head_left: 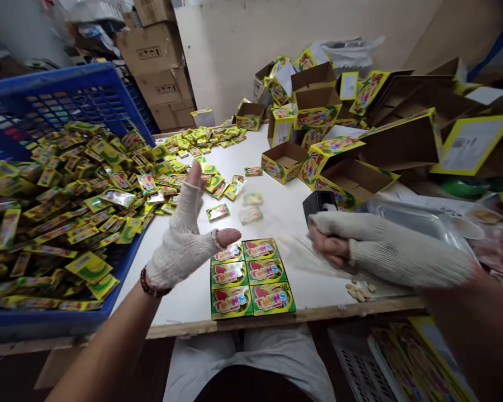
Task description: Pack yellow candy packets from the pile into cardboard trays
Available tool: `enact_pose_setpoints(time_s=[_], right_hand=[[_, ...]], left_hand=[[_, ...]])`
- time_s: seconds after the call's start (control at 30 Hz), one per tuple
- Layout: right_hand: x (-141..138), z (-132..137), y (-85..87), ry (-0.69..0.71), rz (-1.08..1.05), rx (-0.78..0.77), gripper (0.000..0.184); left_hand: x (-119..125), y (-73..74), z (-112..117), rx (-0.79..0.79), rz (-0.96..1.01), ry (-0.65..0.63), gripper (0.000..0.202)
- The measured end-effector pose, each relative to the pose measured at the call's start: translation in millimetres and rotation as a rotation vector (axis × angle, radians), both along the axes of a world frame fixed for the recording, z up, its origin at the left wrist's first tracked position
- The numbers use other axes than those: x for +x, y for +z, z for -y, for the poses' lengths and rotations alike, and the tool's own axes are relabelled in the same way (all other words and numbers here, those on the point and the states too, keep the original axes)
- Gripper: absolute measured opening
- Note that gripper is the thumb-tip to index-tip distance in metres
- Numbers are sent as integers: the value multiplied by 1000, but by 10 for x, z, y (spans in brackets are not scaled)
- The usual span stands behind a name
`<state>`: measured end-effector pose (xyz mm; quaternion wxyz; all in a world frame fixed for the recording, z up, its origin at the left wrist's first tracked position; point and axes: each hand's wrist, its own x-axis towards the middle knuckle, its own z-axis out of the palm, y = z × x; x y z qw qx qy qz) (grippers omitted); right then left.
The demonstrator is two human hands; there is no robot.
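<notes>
1. Spread open and empty, the left hand [184, 245] is raised beside the packet block [251, 278]; the right hand [381, 251] is curled closed, contents indiscernible.
2. Six packets are laid flat, touching, at the table's [188, 304] near edge.
3. Light, slippery wrappers are presumed; the block is best squeezed at its outer sides.
4. A blue crate [121, 262] is seen at the left edge, cartons [283, 161] at the far right corner.

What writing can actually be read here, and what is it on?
"TWINS": on the six packets laid in a block at the table's near edge, clearest on the front two.
Loose packets heaped in the blue crate: print too blurred to read.
Brown cartons at the back: dark printed marks, too small to read.
White label on a yellow box flap: too small to read.
</notes>
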<state>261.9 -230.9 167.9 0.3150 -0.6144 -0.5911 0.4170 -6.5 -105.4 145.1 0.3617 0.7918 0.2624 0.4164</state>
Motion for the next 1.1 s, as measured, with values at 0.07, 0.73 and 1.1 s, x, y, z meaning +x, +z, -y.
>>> enact_pose_setpoints(time_s=[0.07,0.73,1.1], right_hand=[[-144,-252,-123,168,-176,-130,30],[-180,-924,-1450,35,442,-35,27],[-177,-778,-1582,-100,295,-145,29]], left_hand=[[-69,-20,-26,-296,-9,-77,74],[-111,-1615,-10,-227,-493,519,25],[371,-1286,321,435,-967,-58,45]])
